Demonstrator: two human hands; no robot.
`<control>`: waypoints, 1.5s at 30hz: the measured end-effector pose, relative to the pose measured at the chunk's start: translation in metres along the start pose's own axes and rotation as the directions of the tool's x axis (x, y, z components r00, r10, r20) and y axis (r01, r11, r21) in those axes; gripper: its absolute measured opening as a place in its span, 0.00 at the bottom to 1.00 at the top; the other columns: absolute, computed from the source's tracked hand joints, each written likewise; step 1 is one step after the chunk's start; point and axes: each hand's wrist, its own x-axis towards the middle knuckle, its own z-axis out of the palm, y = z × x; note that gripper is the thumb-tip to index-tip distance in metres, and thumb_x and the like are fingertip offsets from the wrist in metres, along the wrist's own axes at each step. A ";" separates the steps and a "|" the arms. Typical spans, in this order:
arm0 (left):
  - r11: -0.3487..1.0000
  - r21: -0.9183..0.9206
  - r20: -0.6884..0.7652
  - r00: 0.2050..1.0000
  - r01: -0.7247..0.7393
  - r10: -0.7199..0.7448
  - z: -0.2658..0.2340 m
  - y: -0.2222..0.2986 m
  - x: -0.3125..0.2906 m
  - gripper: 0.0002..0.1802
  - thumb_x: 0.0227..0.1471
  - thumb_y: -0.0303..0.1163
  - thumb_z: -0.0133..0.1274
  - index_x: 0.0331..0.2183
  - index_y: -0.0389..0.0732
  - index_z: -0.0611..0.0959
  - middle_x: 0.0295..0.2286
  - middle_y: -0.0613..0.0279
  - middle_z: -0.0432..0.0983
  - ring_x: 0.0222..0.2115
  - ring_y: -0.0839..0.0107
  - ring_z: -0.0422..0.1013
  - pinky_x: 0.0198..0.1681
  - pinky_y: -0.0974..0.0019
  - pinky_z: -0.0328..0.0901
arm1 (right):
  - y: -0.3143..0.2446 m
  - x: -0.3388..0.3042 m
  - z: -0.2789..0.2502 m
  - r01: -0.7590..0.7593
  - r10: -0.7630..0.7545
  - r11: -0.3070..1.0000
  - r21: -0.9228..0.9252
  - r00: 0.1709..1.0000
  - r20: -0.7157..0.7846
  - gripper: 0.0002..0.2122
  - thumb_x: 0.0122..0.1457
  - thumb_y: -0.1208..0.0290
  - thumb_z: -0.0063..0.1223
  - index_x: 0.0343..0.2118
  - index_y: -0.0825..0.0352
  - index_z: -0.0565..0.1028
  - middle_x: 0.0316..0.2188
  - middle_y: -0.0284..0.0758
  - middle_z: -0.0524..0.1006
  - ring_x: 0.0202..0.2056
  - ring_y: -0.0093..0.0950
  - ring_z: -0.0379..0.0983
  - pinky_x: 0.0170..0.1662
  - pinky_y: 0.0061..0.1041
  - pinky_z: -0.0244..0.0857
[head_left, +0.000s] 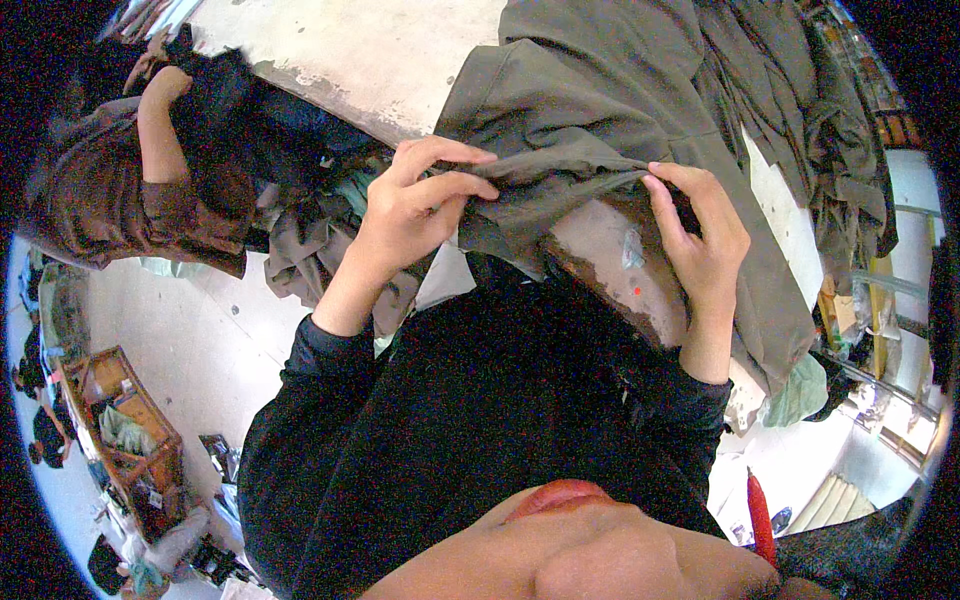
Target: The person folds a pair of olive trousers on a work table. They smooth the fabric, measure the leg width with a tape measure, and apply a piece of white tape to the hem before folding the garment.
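A large olive-grey cloth (590, 75) is draped over the worn table in front of me, bunched into folds; which garment it belongs to, if any, I cannot tell. My left hand (415, 205) has its fingers bent over a gathered fold. Across from it, my right hand (705, 225) pinches the other end of that fold between thumb and index finger. The fold is stretched between both hands, raised near the table's front edge. Beneath it, a bare patch of tabletop shows a small scrap of clear plastic (632, 248) and a red dot.
The pale, chipped table (330, 50) extends away to the far left. Another person in brown clothing (120, 190) is at the left, with crumpled grey cloth (300, 250) nearby. A wooden crate (125, 430) stands at lower left. Shelving (905, 300) lines the right side.
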 end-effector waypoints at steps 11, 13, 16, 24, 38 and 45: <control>0.966 0.256 -0.105 0.993 -0.025 0.054 0.031 0.022 -0.015 0.21 0.40 0.35 0.69 0.39 0.47 0.82 0.45 0.62 0.78 0.48 0.58 0.72 0.55 0.58 0.57 | 0.000 0.001 -0.002 -0.023 0.023 0.999 -0.034 1.000 -0.014 0.07 0.52 0.79 0.65 0.35 0.67 0.80 0.34 0.35 0.82 0.35 0.25 0.79 0.40 0.20 0.71; 0.977 0.204 -0.160 0.983 -0.059 0.092 0.032 0.014 -0.016 0.15 0.43 0.29 0.66 0.36 0.45 0.81 0.43 0.60 0.79 0.45 0.60 0.74 0.51 0.58 0.61 | 0.001 0.001 -0.003 -0.020 0.020 1.000 -0.024 1.000 0.009 0.07 0.52 0.78 0.65 0.35 0.66 0.80 0.34 0.35 0.82 0.36 0.28 0.79 0.40 0.22 0.71; 0.983 0.146 -0.215 0.966 -0.110 0.140 0.027 -0.003 -0.018 0.11 0.46 0.25 0.63 0.33 0.42 0.79 0.41 0.55 0.80 0.42 0.60 0.74 0.46 0.58 0.65 | 0.002 0.000 -0.005 0.000 0.000 1.000 0.009 0.998 0.068 0.08 0.52 0.74 0.64 0.36 0.64 0.80 0.34 0.35 0.81 0.37 0.32 0.79 0.41 0.27 0.72; 0.990 -0.028 -0.118 0.984 -0.140 0.135 -0.001 -0.038 0.001 0.12 0.48 0.21 0.60 0.38 0.39 0.80 0.40 0.53 0.79 0.41 0.57 0.75 0.46 0.61 0.69 | 0.000 -0.004 -0.007 0.107 -0.115 0.991 0.075 0.988 0.103 0.09 0.53 0.73 0.63 0.38 0.62 0.80 0.34 0.35 0.80 0.37 0.33 0.78 0.41 0.29 0.72; 0.965 -0.139 -0.116 0.971 -0.222 0.207 -0.031 -0.092 0.043 0.16 0.39 0.07 0.49 0.23 0.38 0.84 0.32 0.59 0.81 0.38 0.67 0.77 0.39 0.68 0.72 | -0.039 -0.032 0.019 -0.004 0.005 1.000 0.022 1.000 -0.007 0.08 0.55 0.77 0.59 0.39 0.65 0.79 0.26 0.36 0.75 0.28 0.34 0.72 0.31 0.31 0.66; 0.998 -0.023 -0.362 0.930 0.065 -0.069 -0.032 -0.028 0.032 0.05 0.47 0.21 0.56 0.29 0.41 0.82 0.39 0.56 0.78 0.42 0.63 0.74 0.46 0.60 0.65 | -0.028 -0.037 0.025 -0.078 0.078 0.997 -0.001 0.993 -0.089 0.07 0.52 0.80 0.63 0.34 0.67 0.79 0.24 0.36 0.74 0.25 0.33 0.72 0.29 0.30 0.66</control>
